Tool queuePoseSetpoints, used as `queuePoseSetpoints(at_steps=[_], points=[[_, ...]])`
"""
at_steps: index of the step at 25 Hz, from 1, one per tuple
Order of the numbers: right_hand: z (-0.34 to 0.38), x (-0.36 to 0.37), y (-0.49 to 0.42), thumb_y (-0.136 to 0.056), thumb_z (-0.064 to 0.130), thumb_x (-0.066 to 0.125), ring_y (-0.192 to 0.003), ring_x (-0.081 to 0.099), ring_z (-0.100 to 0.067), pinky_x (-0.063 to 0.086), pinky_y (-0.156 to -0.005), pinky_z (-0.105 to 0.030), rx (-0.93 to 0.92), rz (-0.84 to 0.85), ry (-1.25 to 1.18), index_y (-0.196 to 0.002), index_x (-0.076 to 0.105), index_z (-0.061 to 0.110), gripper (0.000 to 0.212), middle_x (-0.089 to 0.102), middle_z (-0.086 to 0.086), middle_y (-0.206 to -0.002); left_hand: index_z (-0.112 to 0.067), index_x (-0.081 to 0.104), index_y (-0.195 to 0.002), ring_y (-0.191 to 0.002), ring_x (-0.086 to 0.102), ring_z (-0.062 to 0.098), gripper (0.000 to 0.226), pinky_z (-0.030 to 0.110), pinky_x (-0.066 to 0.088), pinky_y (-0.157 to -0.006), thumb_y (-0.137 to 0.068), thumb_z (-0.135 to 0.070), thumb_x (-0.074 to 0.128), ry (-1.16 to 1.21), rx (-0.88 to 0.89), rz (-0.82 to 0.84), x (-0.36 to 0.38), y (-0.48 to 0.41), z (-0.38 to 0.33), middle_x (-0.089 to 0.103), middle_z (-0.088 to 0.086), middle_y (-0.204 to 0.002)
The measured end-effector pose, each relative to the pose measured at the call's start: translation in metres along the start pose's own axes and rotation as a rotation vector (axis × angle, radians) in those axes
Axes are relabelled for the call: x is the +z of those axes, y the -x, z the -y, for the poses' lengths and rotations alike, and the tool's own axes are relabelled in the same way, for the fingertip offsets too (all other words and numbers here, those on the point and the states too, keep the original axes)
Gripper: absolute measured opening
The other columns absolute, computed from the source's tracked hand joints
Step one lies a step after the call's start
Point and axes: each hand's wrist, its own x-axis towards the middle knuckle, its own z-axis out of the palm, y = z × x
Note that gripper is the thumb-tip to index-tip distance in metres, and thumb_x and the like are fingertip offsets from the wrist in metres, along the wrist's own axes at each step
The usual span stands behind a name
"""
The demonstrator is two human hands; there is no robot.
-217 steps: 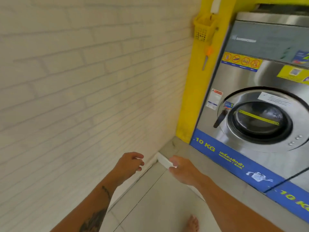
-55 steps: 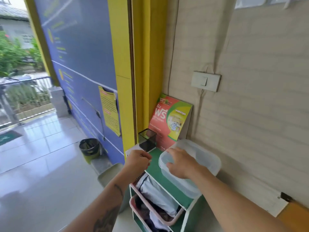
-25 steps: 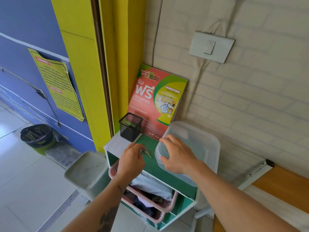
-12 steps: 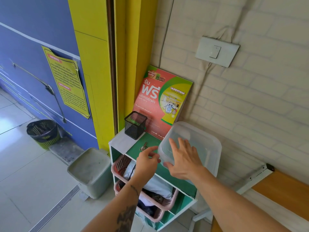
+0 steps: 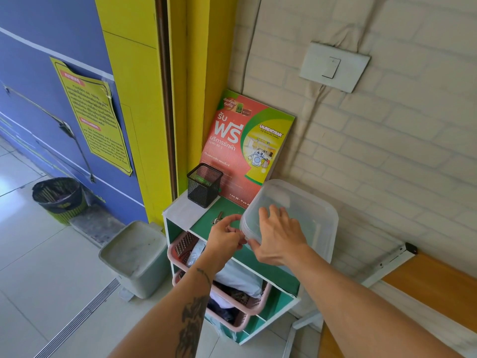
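A clear plastic container with a lid stands on the green top of a small shelf unit against the brick wall. My right hand lies on the lid with fingers spread and straight, and its thumb runs along the front rim. My left hand has curled fingers pinching the lid's rim at the container's front left corner. A small key lies on the shelf top just behind my left hand.
A black mesh pen holder and a leaning red-green poster stand at the back of the shelf. Pink baskets of laundry fill it. A grey bin and a black waste basket stand left; a wooden bench is right.
My left hand has moved right from near the key to the container's front left corner and taken the lid's rim. My right hand stays flat on the lid.
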Motion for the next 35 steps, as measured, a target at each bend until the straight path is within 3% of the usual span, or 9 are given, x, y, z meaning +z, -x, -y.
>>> queuePoseSetpoints(at_steps=[5, 9, 16, 18, 22, 27, 35], points=[[0.005, -0.002, 0.000, -0.073, 0.056, 0.052, -0.104, 0.052, -0.037, 0.050, -0.075, -0.045, -0.005, -0.026, 0.034, -0.122, 0.044, 0.005, 0.071, 0.052, -0.019, -0.117, -0.023, 0.065, -0.099, -0.056, 0.059, 0.016, 0.044, 0.036, 0.053, -0.067, -0.081, 0.016, 0.056, 0.023, -0.013, -0.009, 0.002, -0.001, 0.001, 0.054, 0.002, -0.055], [0.008, -0.004, -0.002, -0.072, 0.055, 0.050, -0.092, 0.055, -0.035, 0.046, -0.067, -0.040, -0.043, -0.046, 0.070, -0.117, 0.048, 0.002, 0.069, 0.058, -0.021, -0.107, -0.023, 0.066, -0.094, -0.056, 0.057, 0.018, 0.045, 0.044, 0.054, -0.080, -0.080, 0.018, 0.054, 0.079, -0.039, -0.007, 0.002, -0.001, 0.002, 0.054, -0.001, -0.049], [0.011, -0.005, -0.004, -0.077, 0.049, 0.049, -0.095, 0.061, -0.043, 0.047, -0.071, -0.039, -0.111, -0.030, 0.192, -0.124, 0.047, -0.008, 0.074, 0.060, -0.033, -0.112, -0.020, 0.068, -0.099, -0.059, 0.058, 0.020, 0.044, 0.054, 0.056, -0.089, -0.080, 0.017, 0.055, 0.088, -0.050, -0.004, 0.001, -0.001, 0.002, 0.055, 0.000, -0.049], [0.011, -0.009, -0.003, -0.079, 0.047, 0.048, -0.093, 0.062, -0.041, 0.048, -0.070, -0.038, -0.135, -0.028, 0.209, -0.125, 0.046, -0.009, 0.073, 0.062, -0.032, -0.110, -0.019, 0.068, -0.102, -0.061, 0.060, 0.021, 0.043, 0.053, 0.057, -0.088, -0.081, 0.016, 0.056, 0.089, -0.049, -0.011, 0.001, -0.002, 0.003, 0.056, 0.002, -0.052], [-0.004, -0.026, -0.006, -0.083, 0.048, 0.045, -0.084, 0.064, -0.034, 0.045, -0.063, -0.036, -0.204, -0.136, 0.148, -0.111, 0.053, -0.001, 0.057, 0.065, -0.019, -0.098, -0.020, 0.065, -0.108, -0.061, 0.061, 0.018, 0.039, 0.039, 0.058, -0.076, -0.086, 0.012, 0.055, 0.066, -0.036, -0.022, 0.000, -0.002, 0.002, 0.058, 0.003, -0.057], [-0.012, -0.028, 0.002, -0.084, 0.051, 0.044, -0.083, 0.063, -0.031, 0.048, -0.065, -0.036, -0.231, -0.159, 0.059, -0.103, 0.054, 0.006, 0.050, 0.064, -0.015, -0.096, -0.021, 0.064, -0.104, -0.060, 0.062, 0.017, 0.039, 0.035, 0.058, -0.071, -0.086, 0.012, 0.054, 0.054, -0.041, -0.025, 0.001, 0.003, -0.001, 0.059, 0.002, -0.058], [-0.020, -0.032, 0.005, -0.087, 0.042, 0.047, -0.089, 0.062, -0.033, 0.045, -0.063, -0.036, -0.236, -0.237, 0.036, -0.104, 0.053, 0.007, 0.040, 0.063, -0.013, -0.098, -0.017, 0.064, -0.117, -0.070, 0.069, 0.021, 0.042, 0.048, 0.061, -0.082, -0.083, 0.006, 0.055, -0.111, -0.017, -0.067, 0.003, 0.003, -0.004, 0.065, 0.006, -0.066]])
